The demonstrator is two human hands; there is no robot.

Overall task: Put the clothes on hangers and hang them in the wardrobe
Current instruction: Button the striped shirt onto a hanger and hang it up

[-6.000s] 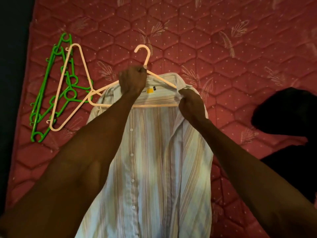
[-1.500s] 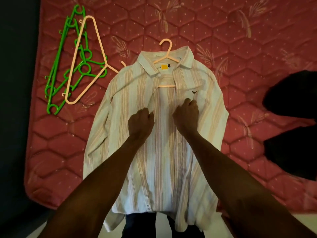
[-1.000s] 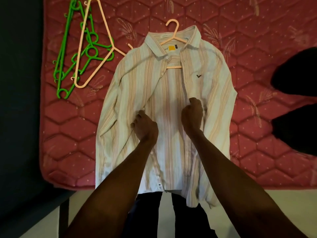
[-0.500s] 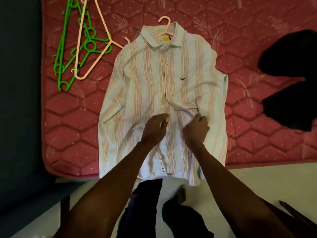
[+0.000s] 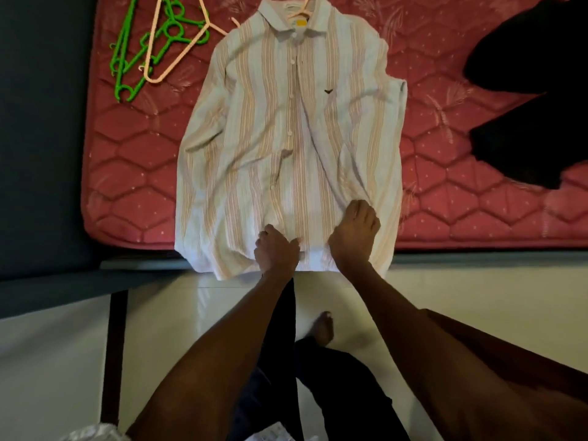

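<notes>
We find the pale striped button-up shirt (image 5: 286,135) spread flat on the red quilted mattress (image 5: 451,198), likely so its front can be straightened. Its long axis runs far to near, collar far, hem overhanging the near edge. Left hand (image 5: 276,249) and right hand (image 5: 354,232) curl their fingers, pinching fabric near the hem.

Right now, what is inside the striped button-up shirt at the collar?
A peach plastic hanger: only its neck shows above the striped shirt's collar. Its shoulders and bar are covered by fabric. Both hands, left and right, grip the hem.
</notes>
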